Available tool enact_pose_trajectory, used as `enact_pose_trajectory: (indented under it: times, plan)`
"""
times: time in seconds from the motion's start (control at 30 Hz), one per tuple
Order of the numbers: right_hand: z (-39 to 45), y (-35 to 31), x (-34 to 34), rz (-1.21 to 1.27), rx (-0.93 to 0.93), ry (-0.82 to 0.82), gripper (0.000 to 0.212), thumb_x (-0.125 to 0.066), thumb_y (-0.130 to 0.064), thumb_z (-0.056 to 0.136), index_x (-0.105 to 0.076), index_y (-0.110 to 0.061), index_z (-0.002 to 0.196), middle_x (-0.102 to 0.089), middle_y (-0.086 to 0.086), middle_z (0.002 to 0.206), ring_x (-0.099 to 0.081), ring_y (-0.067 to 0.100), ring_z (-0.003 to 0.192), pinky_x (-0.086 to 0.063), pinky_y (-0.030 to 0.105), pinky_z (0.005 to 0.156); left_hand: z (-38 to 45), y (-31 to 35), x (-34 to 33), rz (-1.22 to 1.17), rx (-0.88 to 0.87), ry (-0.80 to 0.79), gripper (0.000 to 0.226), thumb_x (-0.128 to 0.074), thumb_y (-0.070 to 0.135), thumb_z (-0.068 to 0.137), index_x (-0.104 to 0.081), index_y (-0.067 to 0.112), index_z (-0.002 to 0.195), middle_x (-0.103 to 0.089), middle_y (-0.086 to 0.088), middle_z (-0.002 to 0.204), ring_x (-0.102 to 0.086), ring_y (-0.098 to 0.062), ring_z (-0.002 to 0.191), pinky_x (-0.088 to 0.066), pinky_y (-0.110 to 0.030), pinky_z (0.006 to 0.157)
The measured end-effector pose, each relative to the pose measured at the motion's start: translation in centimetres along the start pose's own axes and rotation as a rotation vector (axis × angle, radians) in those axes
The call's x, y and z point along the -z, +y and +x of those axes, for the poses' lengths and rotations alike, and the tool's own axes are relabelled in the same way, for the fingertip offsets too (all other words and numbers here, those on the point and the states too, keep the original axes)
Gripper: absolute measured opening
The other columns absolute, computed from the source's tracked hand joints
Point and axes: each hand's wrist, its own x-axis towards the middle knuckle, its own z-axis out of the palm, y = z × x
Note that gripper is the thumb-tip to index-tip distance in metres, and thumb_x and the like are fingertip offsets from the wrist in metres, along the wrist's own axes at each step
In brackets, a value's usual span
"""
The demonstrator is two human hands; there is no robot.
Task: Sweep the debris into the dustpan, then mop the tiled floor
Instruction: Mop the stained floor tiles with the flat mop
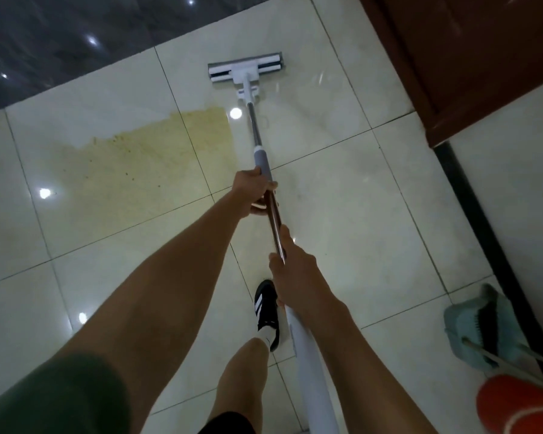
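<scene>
Mopping is the step in hand, judging by the single head view: the mop (265, 170) reaches away from the person, its flat head (245, 68) lying on the tiled floor (342, 189) at the far middle, just right of a yellowish smear (145, 158) that spreads to the left. The left hand (253, 194) has its grip curled round the handle just below the grey sleeve; the right hand (295, 264) has its grip wrapped round the shaft nearer the body, above the white lower section. The pole looks stiff and light, likely metal, so two well-apart holds as here should steer it well; the glossy tiles look slick when wet, so the head will probably glide easily. At the near right a teal dustpan (466, 327) with a dark brush (486, 324) lies by the wall, beside an orange object (518, 405). A black shoe (267, 311) stands under the handle.
</scene>
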Motion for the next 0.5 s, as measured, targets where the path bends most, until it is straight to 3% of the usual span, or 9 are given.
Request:
enact_pose_trajectory:
  times: [0.07, 0.1, 0.13, 0.17, 0.2, 0.27, 0.3, 0.37, 0.5]
  plan:
    - [-2.1, 1.2, 0.0, 0.017, -0.014, 0.008, 0.055, -0.039, -0.041, 0.103, -0.025, -0.027, 0.155, -0.066, 0.012, 0.112, -0.069, 0.021, 0.081, -0.060, 0.035, 0.076, -1.6, -1.7, -0.4, 0.002, 0.015, -0.010, 0.054, -0.074, 0.004, 0.088, -0.056, 0.015, 0.138, -0.073, -0.020, 0.100, -0.076, -0.036, 0.080, -0.063, -0.046, 0.063]
    - [-3.5, 1.5, 0.1, 0.025, -0.011, -0.010, 0.067, -0.029, -0.058, 0.096, -0.026, -0.025, 0.155, -0.066, 0.014, 0.110, -0.069, 0.025, 0.086, -0.058, 0.039, 0.082, -2.5, -2.7, -0.7, 0.006, 0.020, -0.008, 0.053, -0.074, 0.004, 0.088, -0.056, 0.014, 0.137, -0.073, -0.020, 0.100, -0.076, -0.037, 0.081, -0.063, -0.048, 0.065]
    - [-4.9, 2.0, 0.4, 0.013, -0.001, -0.034, 0.091, -0.015, -0.071, 0.077, -0.026, -0.025, 0.154, -0.066, 0.014, 0.108, -0.068, 0.028, 0.088, -0.057, 0.039, 0.082, -3.5, -3.9, -1.0, 0.009, 0.022, -0.005, 0.054, -0.074, 0.004, 0.089, -0.055, 0.014, 0.139, -0.073, -0.020, 0.101, -0.075, -0.037, 0.082, -0.063, -0.050, 0.069]
    - [-6.3, 3.0, 0.4, -0.019, 0.007, -0.078, 0.106, -0.006, -0.071, 0.059, -0.027, -0.026, 0.153, -0.066, 0.015, 0.106, -0.066, 0.029, 0.089, -0.055, 0.037, 0.080, -4.6, -5.2, -1.4, 0.016, 0.027, -0.001, 0.056, -0.073, 0.004, 0.089, -0.054, 0.015, 0.140, -0.072, -0.021, 0.101, -0.075, -0.038, 0.084, -0.063, -0.051, 0.071]
    - [-7.9, 3.9, 0.4, -0.046, 0.001, -0.106, 0.107, -0.003, -0.067, 0.054, -0.027, -0.028, 0.151, -0.065, 0.015, 0.106, -0.065, 0.031, 0.089, -0.054, 0.037, 0.079, -5.9, -6.6, -1.9, 0.025, 0.031, 0.007, 0.055, -0.072, 0.004, 0.090, -0.053, 0.014, 0.140, -0.072, -0.021, 0.102, -0.075, -0.038, 0.085, -0.063, -0.052, 0.073]
    - [-11.0, 6.3, 0.1, -0.057, -0.014, -0.105, 0.076, -0.004, -0.057, 0.083, -0.027, -0.031, 0.150, -0.065, 0.014, 0.105, -0.065, 0.032, 0.090, -0.054, 0.038, 0.080, -8.6, -9.5, -2.9, 0.043, 0.041, 0.022, 0.041, -0.073, 0.007, 0.091, -0.057, 0.006, 0.129, -0.072, -0.020, 0.100, -0.075, -0.036, 0.083, -0.063, -0.051, 0.071]
    - [-12.5, 7.9, -0.2, -0.064, -0.019, -0.113, 0.053, -0.014, -0.041, 0.100, -0.026, -0.031, 0.151, -0.064, 0.014, 0.105, -0.066, 0.031, 0.090, -0.055, 0.038, 0.081, -10.0, -11.1, -3.5, 0.048, 0.048, 0.030, 0.036, -0.073, 0.009, 0.091, -0.058, 0.001, 0.123, -0.073, -0.020, 0.098, -0.076, -0.035, 0.081, -0.064, -0.049, 0.068]
    - [-15.7, 11.2, -0.7, -0.083, -0.028, -0.137, 0.050, -0.034, -0.021, 0.102, -0.027, -0.031, 0.151, -0.065, 0.017, 0.108, -0.067, 0.033, 0.092, -0.056, 0.040, 0.082, -12.8, -14.8, -4.9, 0.045, 0.045, 0.030, 0.031, -0.073, 0.009, 0.091, -0.058, -0.001, 0.116, -0.073, -0.022, 0.098, -0.076, -0.036, 0.080, -0.063, -0.046, 0.063]
    - [-23.2, 18.9, -1.0, -0.122, -0.017, -0.162, 0.050, -0.037, -0.019, 0.102, -0.029, -0.031, 0.149, -0.065, 0.015, 0.103, -0.067, 0.032, 0.088, -0.057, 0.039, 0.078, -18.9, -23.4, -8.9, 0.024, 0.027, 0.040, 0.019, -0.073, 0.008, 0.091, -0.056, 0.015, 0.096, -0.069, -0.023, 0.103, -0.072, -0.034, 0.077, -0.060, -0.038, 0.051]
